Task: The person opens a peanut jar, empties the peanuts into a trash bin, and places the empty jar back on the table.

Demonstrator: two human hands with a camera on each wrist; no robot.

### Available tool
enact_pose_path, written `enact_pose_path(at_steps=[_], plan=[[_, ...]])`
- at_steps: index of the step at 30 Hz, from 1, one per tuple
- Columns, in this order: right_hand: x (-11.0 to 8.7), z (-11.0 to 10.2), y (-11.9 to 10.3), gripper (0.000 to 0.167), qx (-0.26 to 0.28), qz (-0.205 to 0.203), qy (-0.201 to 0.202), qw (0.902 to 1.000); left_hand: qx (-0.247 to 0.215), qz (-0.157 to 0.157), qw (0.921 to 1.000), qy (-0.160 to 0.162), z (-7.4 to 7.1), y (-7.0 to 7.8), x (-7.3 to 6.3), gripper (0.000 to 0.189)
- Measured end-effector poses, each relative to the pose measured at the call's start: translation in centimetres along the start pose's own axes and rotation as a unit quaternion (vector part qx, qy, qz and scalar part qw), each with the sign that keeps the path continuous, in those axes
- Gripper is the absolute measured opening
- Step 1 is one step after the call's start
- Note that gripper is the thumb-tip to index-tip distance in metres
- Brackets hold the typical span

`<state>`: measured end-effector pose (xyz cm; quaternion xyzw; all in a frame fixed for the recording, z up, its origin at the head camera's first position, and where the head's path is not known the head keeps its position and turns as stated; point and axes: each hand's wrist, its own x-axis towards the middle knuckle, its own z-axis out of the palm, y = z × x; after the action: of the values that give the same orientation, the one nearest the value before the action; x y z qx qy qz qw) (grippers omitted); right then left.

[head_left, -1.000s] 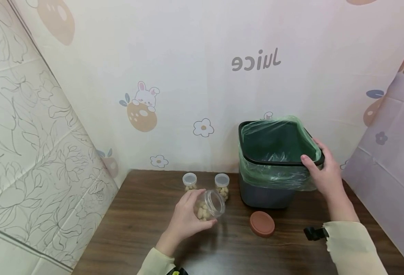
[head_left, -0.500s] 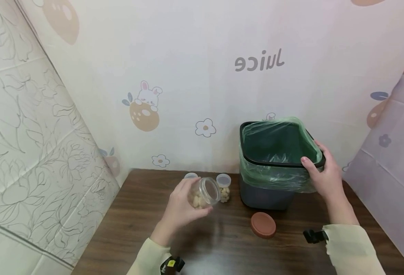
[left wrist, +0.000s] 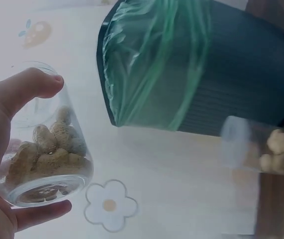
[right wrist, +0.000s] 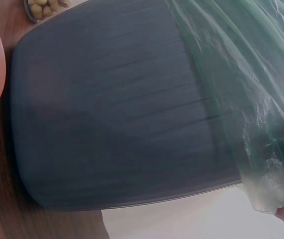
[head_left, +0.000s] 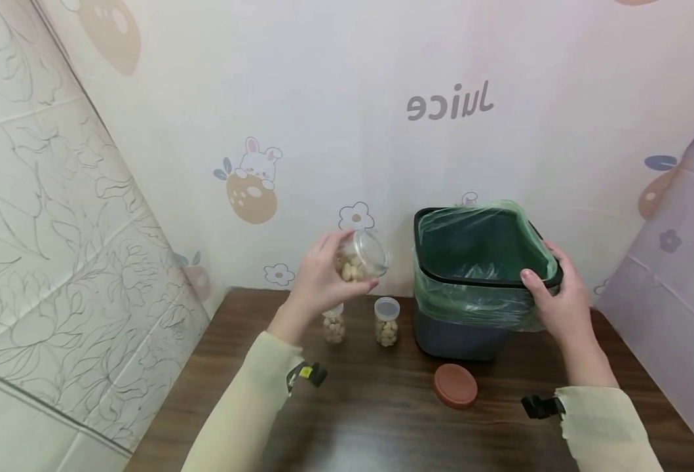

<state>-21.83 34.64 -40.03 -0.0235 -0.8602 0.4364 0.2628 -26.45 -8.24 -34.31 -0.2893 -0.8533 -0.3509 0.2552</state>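
Note:
My left hand (head_left: 318, 275) grips a clear, lidless jar (left wrist: 49, 159) of peanuts, raised above the table and tilted with its mouth toward the right. In the left wrist view the peanuts (left wrist: 47, 147) lie gathered inside it. My right hand (head_left: 559, 298) holds the right rim of a dark trash bin (head_left: 461, 341), thumb on the near side. A green plastic bag (head_left: 470, 301) lines the bin and folds down over its outside. Between the jar and the bin's left rim there is a gap. The right wrist view shows mostly the bin's wall (right wrist: 112, 109).
Two small lidded jars with nuts stand on the brown table (head_left: 347, 406): one jar (head_left: 386, 324) left of the bin, the other jar (head_left: 334, 328) partly behind my left arm. A reddish-brown round lid (head_left: 455, 385) lies before the bin. A printed curtain (head_left: 323, 98) hangs behind.
My left hand has lifted the open jar from low over the table to near the height of the bin's rim. My right hand keeps its hold on the bin.

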Motion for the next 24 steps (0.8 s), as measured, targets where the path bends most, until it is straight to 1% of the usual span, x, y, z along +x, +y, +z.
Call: enact_pose_path(at_steps=[2, 5, 10, 14, 16, 21, 24], plan=[[0.0, 0.0, 0.1, 0.074, -0.002, 0.000, 0.006, 1.0000, 0.009, 0.008, 0.9999, -0.005, 0.1, 0.2, 1.5, 0.097], [0.1, 0.2, 0.0, 0.073, -0.001, -0.001, 0.012, 0.9999, 0.021, 0.013, 0.9996, -0.013, 0.4, 0.4, 3.4, 0.096], [0.0, 0.4, 0.0, 0.073, 0.004, 0.004, 0.016, 0.9999, 0.040, 0.038, 0.9981, -0.027, 1.9, 0.7, 5.6, 0.094], [0.1, 0.4, 0.2, 0.073, 0.005, 0.012, 0.018, 0.9997, 0.048, 0.055, 0.9966, -0.038, 3.3, 1.3, 6.6, 0.094], [0.1, 0.4, 0.2, 0.074, 0.006, 0.015, 0.019, 0.9997, 0.055, 0.060, 0.9960, -0.036, 3.9, 1.7, 7.0, 0.095], [0.1, 0.5, 0.1, 0.074, 0.009, 0.016, 0.019, 0.9996, 0.083, 0.063, 0.9941, -0.030, 4.8, 2.8, 7.8, 0.095], [0.1, 0.6, 0.1, 0.074, 0.013, 0.015, 0.019, 0.9996, 0.091, 0.061, 0.9935, -0.031, 5.2, 3.3, 8.0, 0.094]])
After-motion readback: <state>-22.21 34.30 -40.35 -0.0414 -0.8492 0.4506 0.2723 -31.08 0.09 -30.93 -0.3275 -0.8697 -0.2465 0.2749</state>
